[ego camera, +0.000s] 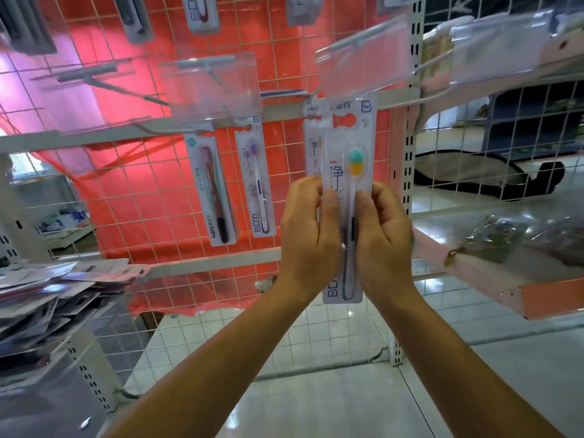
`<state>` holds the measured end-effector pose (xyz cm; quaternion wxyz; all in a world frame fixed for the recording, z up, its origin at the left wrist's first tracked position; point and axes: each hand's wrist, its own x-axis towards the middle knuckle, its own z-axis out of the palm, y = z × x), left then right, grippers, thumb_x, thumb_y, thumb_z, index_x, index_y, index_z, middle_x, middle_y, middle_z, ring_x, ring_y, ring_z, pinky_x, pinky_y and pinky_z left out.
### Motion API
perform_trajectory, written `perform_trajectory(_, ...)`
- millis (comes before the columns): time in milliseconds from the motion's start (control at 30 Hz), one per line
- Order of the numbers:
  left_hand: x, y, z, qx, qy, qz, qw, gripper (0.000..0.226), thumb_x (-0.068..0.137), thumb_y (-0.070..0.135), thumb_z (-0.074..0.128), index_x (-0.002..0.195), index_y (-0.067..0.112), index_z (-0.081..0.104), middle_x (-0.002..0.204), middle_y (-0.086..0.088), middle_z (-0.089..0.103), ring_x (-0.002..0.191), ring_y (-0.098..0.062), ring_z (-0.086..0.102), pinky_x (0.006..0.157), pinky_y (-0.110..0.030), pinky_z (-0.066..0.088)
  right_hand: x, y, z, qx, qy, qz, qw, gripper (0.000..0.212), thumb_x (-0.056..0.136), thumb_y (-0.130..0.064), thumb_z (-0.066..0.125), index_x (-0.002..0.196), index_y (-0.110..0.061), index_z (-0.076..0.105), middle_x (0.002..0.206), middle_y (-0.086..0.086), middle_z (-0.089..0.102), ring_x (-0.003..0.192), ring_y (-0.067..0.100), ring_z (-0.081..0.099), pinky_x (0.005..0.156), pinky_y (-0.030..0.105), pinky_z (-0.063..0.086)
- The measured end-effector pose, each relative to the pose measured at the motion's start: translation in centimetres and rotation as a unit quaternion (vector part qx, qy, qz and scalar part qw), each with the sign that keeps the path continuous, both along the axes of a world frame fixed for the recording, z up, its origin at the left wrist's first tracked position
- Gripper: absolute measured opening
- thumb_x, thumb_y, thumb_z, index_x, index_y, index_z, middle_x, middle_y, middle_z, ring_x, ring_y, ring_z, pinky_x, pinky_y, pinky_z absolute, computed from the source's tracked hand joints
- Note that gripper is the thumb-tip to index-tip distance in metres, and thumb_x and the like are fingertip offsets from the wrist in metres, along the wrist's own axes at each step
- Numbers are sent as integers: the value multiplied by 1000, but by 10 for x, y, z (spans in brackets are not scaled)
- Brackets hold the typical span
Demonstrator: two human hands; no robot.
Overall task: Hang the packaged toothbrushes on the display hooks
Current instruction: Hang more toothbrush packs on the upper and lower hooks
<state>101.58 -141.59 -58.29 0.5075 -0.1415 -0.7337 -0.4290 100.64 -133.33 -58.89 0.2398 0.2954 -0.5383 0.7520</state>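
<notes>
Both arms reach up and forward; the left hand [308, 235] and right hand [384, 238] pinch the white carded toothbrush pack with teal-and-yellow bristles [349, 197] upright—its hanging hole near the white wire grid panel's [177, 197] right edge.

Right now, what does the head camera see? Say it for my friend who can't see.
A left hand and a right hand pinch a packaged toothbrush upright before a wire grid. More packs hang nearby, and a pile of packs lies at lower left.
</notes>
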Motion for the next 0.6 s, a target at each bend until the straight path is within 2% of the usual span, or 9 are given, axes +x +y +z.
perform_trajectory(133, 2, 10, 10, 18, -13, -24, 999, 14, 99, 23, 40, 95, 16, 52, 87, 9, 50, 77, -2, 52, 69, -10, 44, -3, 5, 12, -7, 8, 9, 1000, 17, 102, -15, 42, 97, -23, 57, 86, -6, 67, 77, 11, 68, 64, 21, 56)
perform_trajectory(233, 1, 11, 16, 50, -28, -45, 997, 14, 98, 27, 41, 93, 21, 52, 88, 4, 53, 76, -4, 53, 67, -12, 45, -8, 9, 21, -2, 12, 2, 1000, 16, 102, -16, 43, 101, -12, 59, 87, -1, 68, 79, 18, 69, 66, 28, 58)
perform_trajectory(333, -2, 9, 15, 69, -35, -53, 996, 17, 96, 30, 42, 96, 20, 55, 94, -4, 59, 82, -10, 56, 71, -16, 47, -14, 11, 26, 30, 4, -13, 999, 20, 102, -18, 45, 103, -6, 61, 85, 6, 69, 76, 22, 68, 64, 35, 59)
perform_trajectory(433, -6, 5, 7, 75, -42, -45, 995, 26, 95, 38, 43, 100, 16, 56, 100, -7, 60, 88, -14, 60, 75, -20, 51, -21, 11, 27, 51, -12, -22, 998, 22, 102, -21, 45, 101, -8, 63, 82, 0, 68, 73, 14, 68, 64, 33, 59)
perform_trajectory(600, -10, -1, -3, 97, -67, -19, 993, 29, 88, 51, 39, 101, 30, 54, 105, -3, 62, 97, -16, 62, 85, -35, 55, -35, 6, 20, 71, -60, -12, 996, 22, 101, -26, 46, 97, -16, 65, 87, 2, 71, 80, 19, 70, 73, 43, 59)
